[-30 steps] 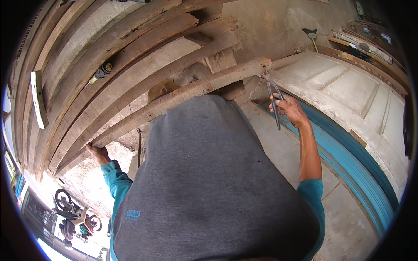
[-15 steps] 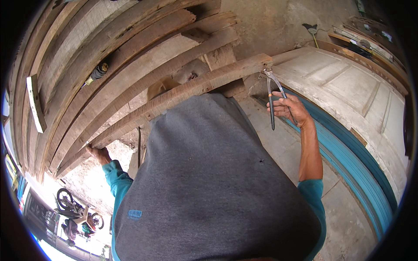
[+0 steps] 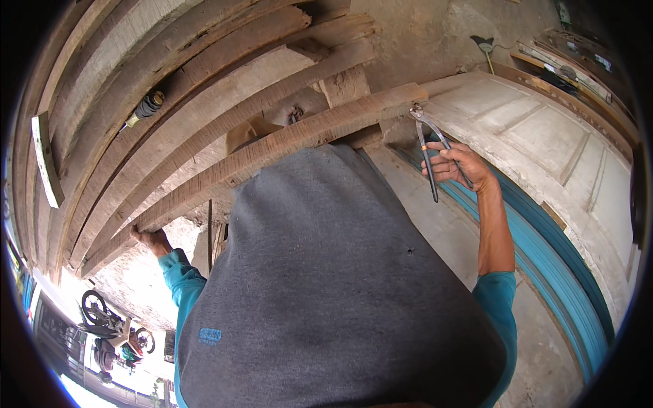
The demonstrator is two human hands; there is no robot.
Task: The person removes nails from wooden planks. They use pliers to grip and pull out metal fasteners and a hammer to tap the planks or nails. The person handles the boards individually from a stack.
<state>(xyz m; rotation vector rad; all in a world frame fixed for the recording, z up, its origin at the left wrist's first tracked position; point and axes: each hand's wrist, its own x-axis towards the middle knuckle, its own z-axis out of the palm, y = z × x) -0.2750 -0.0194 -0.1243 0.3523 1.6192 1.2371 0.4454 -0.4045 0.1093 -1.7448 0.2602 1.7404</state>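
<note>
A long wooden beam [image 3: 299,141] lies diagonally across, just beyond my body. My left hand [image 3: 151,240] is closed round its near-left part, its fingertips partly hidden by the wood. In my right hand [image 3: 466,166] is a pair of pincers [image 3: 431,173] with dark handles, one showing an orange band. The handles stand apart, with fingers wrapped about them. Its metal jaws are up against the beam's right end; whether they grip something there is too small to tell.
Several wooden planks [image 3: 224,85] lie side by side at the far left, with a dark-handled screwdriver [image 3: 147,107] and a pale wood strip [image 3: 45,160] on them. To the right are a white panelled door [image 3: 537,129] and blue metal profiles [image 3: 561,272]. A motorcycle [image 3: 115,330] stands outside.
My right hand and the pincers' handles have shifted slightly right and up, while the jaws stay at the beam's end. My left hand still holds the beam; the whole view has shifted slightly.
</note>
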